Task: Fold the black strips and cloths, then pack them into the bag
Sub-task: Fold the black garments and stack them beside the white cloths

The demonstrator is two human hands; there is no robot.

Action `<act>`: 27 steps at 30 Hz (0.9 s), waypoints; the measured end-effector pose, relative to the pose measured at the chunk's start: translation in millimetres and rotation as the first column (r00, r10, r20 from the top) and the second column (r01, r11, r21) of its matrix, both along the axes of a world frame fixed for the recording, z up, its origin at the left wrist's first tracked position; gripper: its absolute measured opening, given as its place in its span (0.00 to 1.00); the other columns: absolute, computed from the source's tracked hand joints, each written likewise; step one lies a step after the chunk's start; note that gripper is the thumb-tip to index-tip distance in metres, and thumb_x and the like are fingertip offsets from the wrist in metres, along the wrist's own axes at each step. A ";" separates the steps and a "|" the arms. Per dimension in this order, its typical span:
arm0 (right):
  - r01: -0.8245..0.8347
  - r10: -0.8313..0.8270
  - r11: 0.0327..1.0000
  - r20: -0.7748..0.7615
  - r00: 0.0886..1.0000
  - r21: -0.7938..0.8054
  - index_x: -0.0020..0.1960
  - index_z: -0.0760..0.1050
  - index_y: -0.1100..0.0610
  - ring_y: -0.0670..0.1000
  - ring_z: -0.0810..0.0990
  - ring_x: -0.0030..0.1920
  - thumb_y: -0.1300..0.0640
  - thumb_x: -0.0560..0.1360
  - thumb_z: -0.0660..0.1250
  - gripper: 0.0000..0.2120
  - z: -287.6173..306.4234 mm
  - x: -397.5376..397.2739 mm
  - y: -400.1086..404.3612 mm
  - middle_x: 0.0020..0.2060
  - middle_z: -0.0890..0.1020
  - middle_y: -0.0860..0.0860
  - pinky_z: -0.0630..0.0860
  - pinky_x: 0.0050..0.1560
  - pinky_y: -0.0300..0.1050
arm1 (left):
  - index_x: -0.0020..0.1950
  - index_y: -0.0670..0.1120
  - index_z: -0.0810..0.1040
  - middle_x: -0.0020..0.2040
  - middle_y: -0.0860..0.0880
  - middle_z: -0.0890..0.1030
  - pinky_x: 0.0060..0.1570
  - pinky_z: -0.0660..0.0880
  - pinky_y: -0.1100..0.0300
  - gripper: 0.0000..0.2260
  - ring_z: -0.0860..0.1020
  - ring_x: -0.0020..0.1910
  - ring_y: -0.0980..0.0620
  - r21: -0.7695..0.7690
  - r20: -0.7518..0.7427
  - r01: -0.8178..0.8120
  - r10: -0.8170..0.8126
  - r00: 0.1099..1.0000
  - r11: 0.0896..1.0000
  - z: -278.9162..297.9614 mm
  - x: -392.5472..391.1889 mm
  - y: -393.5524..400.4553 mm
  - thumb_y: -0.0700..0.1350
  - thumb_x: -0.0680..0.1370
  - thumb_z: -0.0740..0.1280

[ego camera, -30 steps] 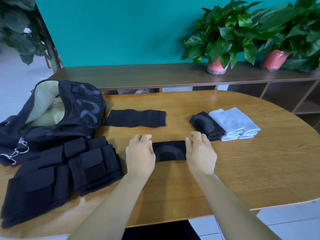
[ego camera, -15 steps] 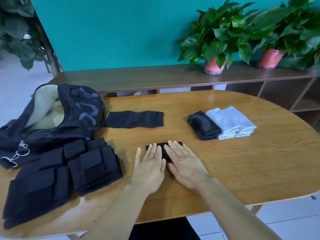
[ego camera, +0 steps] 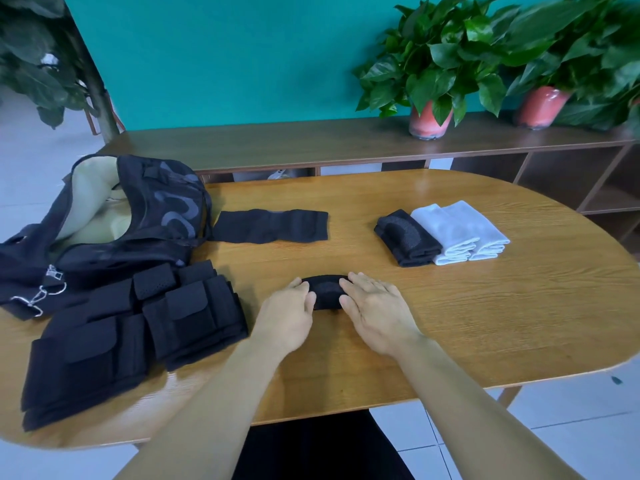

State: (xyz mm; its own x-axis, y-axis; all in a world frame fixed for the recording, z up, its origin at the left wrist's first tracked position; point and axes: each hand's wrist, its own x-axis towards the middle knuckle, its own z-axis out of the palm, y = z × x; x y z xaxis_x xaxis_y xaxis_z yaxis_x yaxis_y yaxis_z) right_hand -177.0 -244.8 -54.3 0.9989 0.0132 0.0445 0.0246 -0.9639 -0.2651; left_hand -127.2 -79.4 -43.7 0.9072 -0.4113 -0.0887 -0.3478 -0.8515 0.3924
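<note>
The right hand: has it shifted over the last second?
Yes. The right hand moved leftward, away from the folded white cloths, closing toward the left hand over the small black strip.

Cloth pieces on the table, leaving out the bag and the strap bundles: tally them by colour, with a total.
Black: 3 — the flat strip, the folded piece beside the white ones, and the folded piece between the left hand and right hand.
White: 2 — folded cloths and side by side.
Total: 5
</note>
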 end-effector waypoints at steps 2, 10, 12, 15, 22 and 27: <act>0.011 -0.007 0.994 0.033 0.999 -0.108 0.77 0.58 0.52 0.48 0.55 0.76 0.48 0.84 0.46 0.22 2.5 -4.7 -2.2 0.76 0.61 0.49 0.52 0.73 0.45 | 0.74 0.44 0.66 0.77 0.47 0.61 0.72 0.61 0.53 0.20 0.63 0.74 0.48 0.017 0.061 -0.011 0.010 0.998 1.000 2.1 -2.6 -0.4 0.49 0.85 0.49; 0.239 -0.198 0.915 0.157 0.968 -0.325 0.63 0.75 0.57 0.57 0.77 0.52 0.47 0.77 0.63 0.19 -11.2 -4.3 -9.3 0.52 0.82 0.55 0.73 0.47 0.49 | 0.78 0.52 0.58 0.79 0.53 0.57 0.73 0.51 0.55 0.20 0.53 0.77 0.56 0.015 0.222 0.162 -0.161 0.962 0.987 -7.1 -29.9 -29.0 0.46 0.85 0.50; 0.265 -0.208 0.913 0.204 0.957 -0.310 0.58 0.78 0.58 0.57 0.80 0.48 0.46 0.72 0.71 0.21 -11.8 -1.4 -13.3 0.51 0.83 0.57 0.75 0.42 0.50 | 0.79 0.53 0.54 0.79 0.54 0.54 0.73 0.49 0.55 0.21 0.51 0.77 0.56 0.019 0.194 0.189 -0.189 0.963 0.982 -9.3 -23.8 -34.8 0.45 0.85 0.50; 0.187 -0.090 0.953 0.370 0.925 -0.236 0.59 0.79 0.58 0.57 0.80 0.47 0.47 0.73 0.69 0.20 -12.8 -6.1 -23.3 0.56 0.81 0.57 0.75 0.42 0.50 | 0.79 0.53 0.52 0.80 0.53 0.50 0.73 0.48 0.54 0.22 0.50 0.77 0.55 0.018 0.186 0.186 -0.186 0.965 0.982 -10.6 -10.8 -36.1 0.45 0.85 0.50; 0.034 0.067 0.982 0.507 0.859 -0.188 0.52 0.81 0.56 0.54 0.79 0.55 0.52 0.76 0.60 0.14 -27.0 -21.5 -39.9 0.52 0.82 0.51 0.72 0.54 0.49 | 0.79 0.54 0.51 0.80 0.53 0.46 0.72 0.49 0.55 0.22 0.50 0.77 0.56 0.045 0.149 0.249 -0.253 0.956 0.967 -16.8 4.6 -49.0 0.50 0.85 0.48; 0.080 0.026 0.970 0.429 0.903 -0.228 0.52 0.80 0.56 0.56 0.73 0.64 0.51 0.78 0.55 0.16 -22.3 6.7 -38.9 0.52 0.82 0.51 0.66 0.63 0.54 | 0.79 0.54 0.53 0.80 0.54 0.48 0.71 0.51 0.55 0.22 0.54 0.77 0.55 0.110 0.162 0.220 -0.236 0.958 0.969 -17.3 40.3 -61.1 0.53 0.85 0.46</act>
State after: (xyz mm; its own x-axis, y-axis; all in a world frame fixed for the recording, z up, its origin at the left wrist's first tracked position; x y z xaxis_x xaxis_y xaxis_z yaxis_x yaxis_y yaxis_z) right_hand -170.3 -283.6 -76.6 0.8841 0.0499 0.4645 0.0570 -0.9984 -0.0012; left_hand -86.9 -140.5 -61.0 0.7951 -0.6063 0.0144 -0.5921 -0.7709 0.2347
